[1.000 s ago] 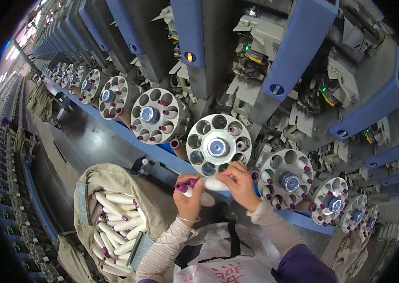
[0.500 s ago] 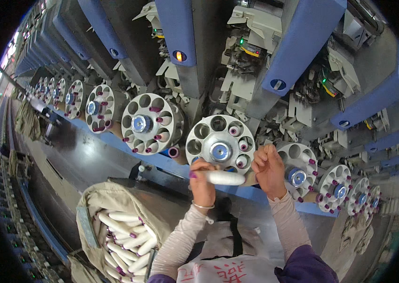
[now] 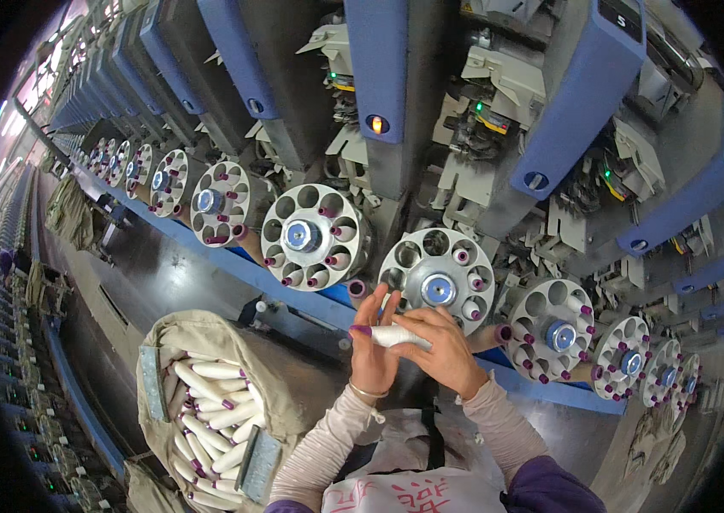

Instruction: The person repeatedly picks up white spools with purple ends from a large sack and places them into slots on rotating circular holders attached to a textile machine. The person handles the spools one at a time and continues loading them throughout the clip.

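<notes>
A white yarn bobbin (image 3: pixel 389 336) with a purple end lies nearly level between my two hands, just in front of a round grey bobbin magazine (image 3: pixel 410 280). My left hand (image 3: pixel 373 363) has the purple end between thumb and palm, its other fingers pointing up. Over the white yarn at the other end curl the fingers of my right hand (image 3: pixel 447 350), covering that tip. Several purple-tipped bobbins sit in the magazine's right-hand pockets, while some upper and left pockets look unfilled. My hands overlap its lower edge.
A cloth sack (image 3: pixel 152 338) full of white bobbins stands at lower left. More magazines, such as one on the left (image 3: pixel 280 256) and one on the right (image 3: pixel 526 305), line a blue rail (image 3: pixel 541 386). Blue-fronted machine housings (image 3: pixel 580 94) jut out above.
My right hand has come left and down onto the bobbin, which my left hand held alone before. The view has shifted, so the machines appear farther right and lower.
</notes>
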{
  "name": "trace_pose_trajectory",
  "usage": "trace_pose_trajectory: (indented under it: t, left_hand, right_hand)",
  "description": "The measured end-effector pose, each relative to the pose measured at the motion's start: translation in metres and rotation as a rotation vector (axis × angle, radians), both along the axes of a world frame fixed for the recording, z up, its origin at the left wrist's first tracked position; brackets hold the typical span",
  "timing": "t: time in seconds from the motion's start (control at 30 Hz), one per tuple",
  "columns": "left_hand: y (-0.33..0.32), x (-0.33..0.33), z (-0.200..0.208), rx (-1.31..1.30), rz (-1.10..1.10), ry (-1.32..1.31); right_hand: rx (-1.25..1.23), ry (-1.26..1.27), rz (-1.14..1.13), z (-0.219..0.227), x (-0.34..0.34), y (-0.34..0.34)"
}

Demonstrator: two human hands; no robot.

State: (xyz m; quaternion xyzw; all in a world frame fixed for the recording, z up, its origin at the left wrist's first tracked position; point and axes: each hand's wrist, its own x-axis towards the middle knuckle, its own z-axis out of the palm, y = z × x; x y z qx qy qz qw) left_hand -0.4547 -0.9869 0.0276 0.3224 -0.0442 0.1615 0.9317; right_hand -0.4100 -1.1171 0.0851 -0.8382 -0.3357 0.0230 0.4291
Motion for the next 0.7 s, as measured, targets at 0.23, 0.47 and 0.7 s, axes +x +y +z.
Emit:
trace_pose_trajectory:
  t: [0.23, 0.47, 0.7]
  left_hand:
    - [-0.036, 0.001, -0.015, 0.373, -0.106, -0.111]
    - [-0.047, 0.042, -0.046, 0.884, 0.026, -0.131]
    - [-0.055, 0.074, -0.03, 0.789, -0.371, 0.168]
  right_hand:
    - [0.313, 0.198, -0.021, -0.022, -0.004, -0.027]
    - [0.299, 0.294, -0.154, -0.054, 0.02, -0.06]
    - [0.411, 0.682, 0.05, 0.002, 0.113, -0.075]
